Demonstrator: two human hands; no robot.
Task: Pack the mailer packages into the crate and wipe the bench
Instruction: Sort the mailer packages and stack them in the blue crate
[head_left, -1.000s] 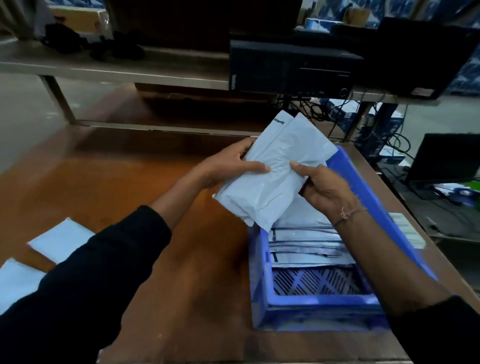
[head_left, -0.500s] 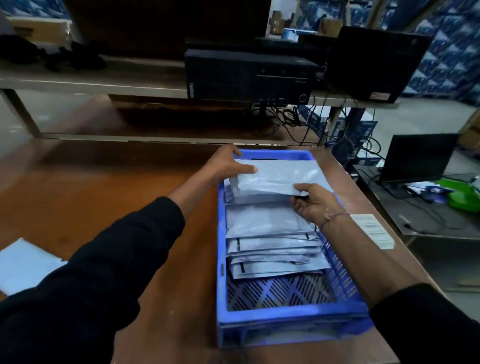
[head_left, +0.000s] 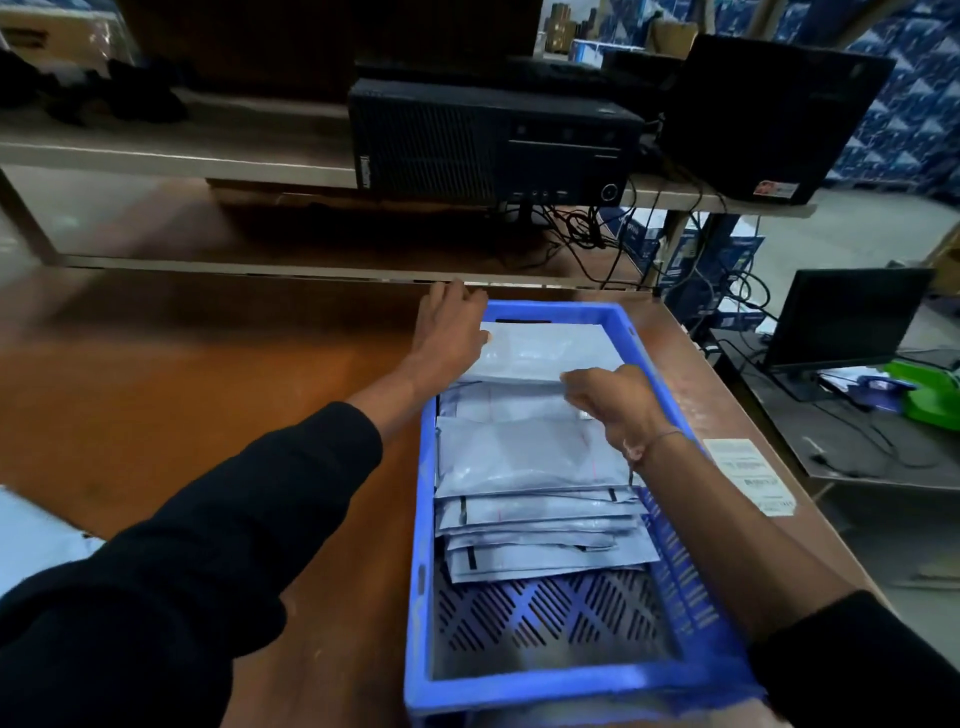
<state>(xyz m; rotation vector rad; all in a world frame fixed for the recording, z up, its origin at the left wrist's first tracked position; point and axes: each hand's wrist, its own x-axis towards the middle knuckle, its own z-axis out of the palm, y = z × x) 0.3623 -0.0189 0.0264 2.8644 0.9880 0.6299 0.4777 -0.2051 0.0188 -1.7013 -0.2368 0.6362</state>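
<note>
Near edge: two black sleeves reached forward from the bottom corners over the brown wooden desk (head_left: 156, 395).
Desk surface: glossy and reddish-brown, with a pale sheet (head_left: 31, 540) lying at its left edge and a printed label (head_left: 750, 475) lying flat just right of the crate.
Crate: a blue plastic crate (head_left: 423, 597) stood on the right part of the desk, its perforated floor bare at the near end.
Packed mailers: a stack of grey mailer packages (head_left: 524, 499) lay overlapped in the middle of the crate.
Top mailer: one white mailer (head_left: 545, 351) lay flat at the far end of the crate, over the stack.
Right hand (head_left: 615, 402): its grip was curled at the near edge of the top mailer, fingers bent over that edge; whether it pinched the mailer cannot be told.
Left hand (head_left: 452, 327): its grip lay apart, fingers straight, resting over the crate's far left corner and touching the mailer's left end.
Beyond the desk: a raised shelf (head_left: 171, 156) carried a black computer case (head_left: 493, 140) and a second dark box (head_left: 769, 109), with cables hanging below.
Right side: a lower table held an open laptop (head_left: 847, 317) and a green object (head_left: 930, 395).
Background: blue patterned stacks filled the far right.
</note>
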